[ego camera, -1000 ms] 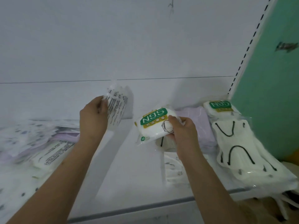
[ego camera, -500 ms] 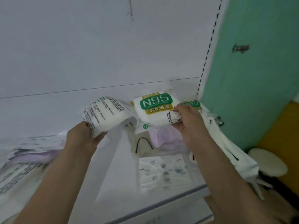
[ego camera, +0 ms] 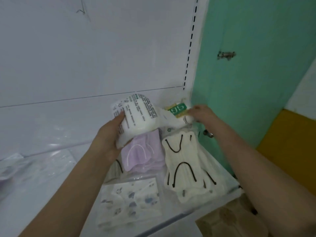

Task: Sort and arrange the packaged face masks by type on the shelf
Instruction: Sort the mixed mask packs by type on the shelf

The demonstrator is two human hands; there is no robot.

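Note:
My left hand (ego camera: 109,139) grips a white mask pack with its printed back side up (ego camera: 136,115), held above the lilac masks. My right hand (ego camera: 202,112) holds a green-labelled N95 pack (ego camera: 177,109) at the shelf's back right corner; its fingers curl on the pack's right end. Below lie a pack of lilac masks (ego camera: 142,153), a pack of cream masks with black ear loops (ego camera: 183,165), and a pack of patterned white masks (ego camera: 131,199) near the shelf's front edge.
The white shelf (ego camera: 56,168) has a white back panel (ego camera: 102,57) and a slotted upright (ego camera: 191,43) on the right. A green wall (ego camera: 248,74) stands beyond it. More blurred mask packs (ego camera: 10,168) lie at the far left. A cardboard box (ego camera: 230,219) sits below right.
Both hands moved right toward the shelf's back corner. The N95 pack went from centre to the corner, and the left hand's pack followed over the lilac masks. The view turned right.

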